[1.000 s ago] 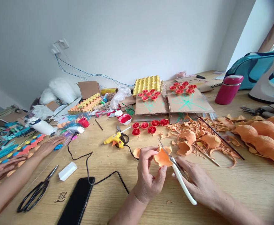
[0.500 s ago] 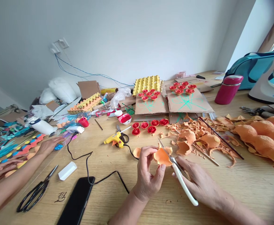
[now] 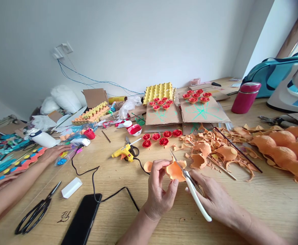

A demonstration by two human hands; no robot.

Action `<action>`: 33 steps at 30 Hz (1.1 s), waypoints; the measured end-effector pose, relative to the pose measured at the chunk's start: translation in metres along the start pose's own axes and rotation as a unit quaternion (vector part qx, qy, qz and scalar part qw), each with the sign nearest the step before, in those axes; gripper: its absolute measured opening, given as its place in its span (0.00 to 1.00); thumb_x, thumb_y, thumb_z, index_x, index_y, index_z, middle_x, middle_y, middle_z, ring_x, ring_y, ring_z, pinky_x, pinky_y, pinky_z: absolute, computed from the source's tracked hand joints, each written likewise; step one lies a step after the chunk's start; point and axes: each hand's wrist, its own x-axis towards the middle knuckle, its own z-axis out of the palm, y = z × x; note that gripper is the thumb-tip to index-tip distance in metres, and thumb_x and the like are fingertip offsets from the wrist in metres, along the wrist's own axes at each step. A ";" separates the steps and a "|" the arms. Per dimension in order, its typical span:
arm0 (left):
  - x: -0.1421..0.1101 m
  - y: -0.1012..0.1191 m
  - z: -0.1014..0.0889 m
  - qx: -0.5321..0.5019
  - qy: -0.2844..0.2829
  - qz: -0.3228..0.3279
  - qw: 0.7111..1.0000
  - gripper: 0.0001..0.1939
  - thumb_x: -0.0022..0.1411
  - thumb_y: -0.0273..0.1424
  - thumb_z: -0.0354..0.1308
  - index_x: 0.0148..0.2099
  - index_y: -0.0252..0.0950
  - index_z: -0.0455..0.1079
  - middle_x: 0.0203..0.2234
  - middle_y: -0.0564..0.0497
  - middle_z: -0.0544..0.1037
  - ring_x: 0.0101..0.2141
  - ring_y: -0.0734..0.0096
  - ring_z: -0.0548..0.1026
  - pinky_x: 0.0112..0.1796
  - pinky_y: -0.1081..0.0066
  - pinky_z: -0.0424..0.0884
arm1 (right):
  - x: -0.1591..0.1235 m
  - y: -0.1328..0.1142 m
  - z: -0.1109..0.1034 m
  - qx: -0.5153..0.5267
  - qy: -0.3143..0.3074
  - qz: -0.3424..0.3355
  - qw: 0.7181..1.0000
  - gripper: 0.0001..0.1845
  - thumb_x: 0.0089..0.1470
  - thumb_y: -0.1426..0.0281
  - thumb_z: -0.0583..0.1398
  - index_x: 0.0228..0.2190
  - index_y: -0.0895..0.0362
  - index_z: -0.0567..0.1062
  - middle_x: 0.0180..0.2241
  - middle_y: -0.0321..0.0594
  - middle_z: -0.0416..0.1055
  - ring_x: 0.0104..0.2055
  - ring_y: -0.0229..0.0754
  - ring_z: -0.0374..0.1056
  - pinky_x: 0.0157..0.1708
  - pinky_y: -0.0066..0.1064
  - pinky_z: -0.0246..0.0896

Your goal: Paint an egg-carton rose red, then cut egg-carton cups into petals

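Note:
Between the thumb and fingers of my left hand (image 3: 160,190) is an orange egg-carton cup (image 3: 175,170) with a wavy cut rim, its hollow facing me. My right hand (image 3: 212,195) grips white-handled scissors (image 3: 197,197), whose blades lie along the cup's right edge. Another orange cup piece (image 3: 148,166) rests just behind my left hand. Past my right hand spreads a heap of orange carton scraps (image 3: 215,149) with several cut cups among them. Several red carton roses (image 3: 156,136) sit on the table beyond my hands.
A yellow glue gun (image 3: 124,152) lies left of centre, its cord running toward me. Black scissors (image 3: 38,211), a phone (image 3: 81,221) and a white block (image 3: 71,188) are at front left. A co-worker's arms (image 3: 18,190) reach in from the left. An orange egg tray (image 3: 286,149) stands right.
The view has shifted slightly. The co-worker's farther hand has moved a little over the small bag of coloured bits. My hands keep nearly the same hold on cup and scissors.

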 end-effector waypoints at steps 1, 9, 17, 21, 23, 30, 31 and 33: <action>0.000 0.000 0.000 -0.002 -0.008 0.005 1.000 0.18 0.65 0.28 0.57 0.56 0.41 0.63 0.47 0.45 0.66 0.50 0.62 0.70 0.52 0.65 0.71 | 0.000 0.001 0.000 0.001 0.002 -0.003 1.000 0.11 0.63 0.59 0.51 0.35 0.54 0.65 0.34 0.40 0.71 0.35 0.45 0.66 0.36 0.35 0.55; -0.001 0.004 -0.002 -0.042 -0.003 -0.063 0.997 0.16 0.65 0.31 0.57 0.55 0.43 0.64 0.47 0.47 0.68 0.48 0.64 0.71 0.50 0.67 0.70 | -0.002 0.000 -0.002 0.006 -0.011 0.009 1.000 0.13 0.63 0.58 0.50 0.32 0.53 0.63 0.32 0.38 0.69 0.33 0.44 0.64 0.34 0.36 0.53; 0.001 0.006 -0.001 -0.088 0.028 -0.137 0.986 0.16 0.65 0.35 0.59 0.54 0.42 0.65 0.47 0.48 0.70 0.49 0.65 0.72 0.50 0.69 0.70 | -0.002 0.000 0.000 0.018 0.001 0.015 1.000 0.19 0.65 0.54 0.46 0.30 0.53 0.62 0.28 0.36 0.68 0.30 0.42 0.63 0.31 0.34 0.52; 0.004 0.007 0.000 -0.119 0.026 -0.142 0.982 0.15 0.65 0.35 0.58 0.53 0.42 0.65 0.46 0.49 0.72 0.46 0.67 0.74 0.48 0.70 0.70 | -0.003 0.000 0.001 0.030 0.002 0.014 0.999 0.19 0.65 0.55 0.46 0.30 0.54 0.63 0.28 0.37 0.69 0.30 0.42 0.63 0.30 0.33 0.53; 0.004 0.007 0.000 -0.128 0.025 -0.142 0.981 0.15 0.65 0.35 0.58 0.53 0.42 0.64 0.45 0.49 0.72 0.45 0.67 0.74 0.48 0.69 0.71 | -0.003 0.000 0.002 0.038 0.001 0.014 0.999 0.18 0.65 0.55 0.47 0.30 0.54 0.63 0.28 0.38 0.69 0.31 0.42 0.64 0.30 0.33 0.53; 0.001 0.005 -0.001 -0.056 0.005 -0.083 0.995 0.15 0.66 0.31 0.57 0.55 0.42 0.64 0.47 0.47 0.68 0.49 0.64 0.71 0.50 0.68 0.71 | -0.002 0.000 0.004 0.044 0.013 0.003 0.999 0.16 0.65 0.56 0.48 0.31 0.53 0.63 0.30 0.38 0.70 0.32 0.43 0.66 0.33 0.34 0.57; 0.001 0.004 -0.001 -0.047 -0.004 -0.062 0.997 0.16 0.66 0.30 0.57 0.55 0.43 0.64 0.48 0.46 0.67 0.50 0.64 0.70 0.50 0.68 0.70 | -0.002 0.000 0.004 0.044 0.018 -0.003 0.999 0.15 0.64 0.56 0.49 0.32 0.53 0.64 0.31 0.38 0.71 0.33 0.43 0.66 0.34 0.34 0.58; 0.000 0.004 0.000 -0.034 -0.020 -0.021 0.999 0.17 0.65 0.28 0.56 0.56 0.43 0.64 0.48 0.45 0.66 0.51 0.63 0.69 0.52 0.67 0.70 | -0.003 0.000 0.003 0.042 0.031 -0.012 0.999 0.14 0.63 0.57 0.51 0.33 0.53 0.65 0.32 0.39 0.72 0.34 0.44 0.67 0.34 0.34 0.59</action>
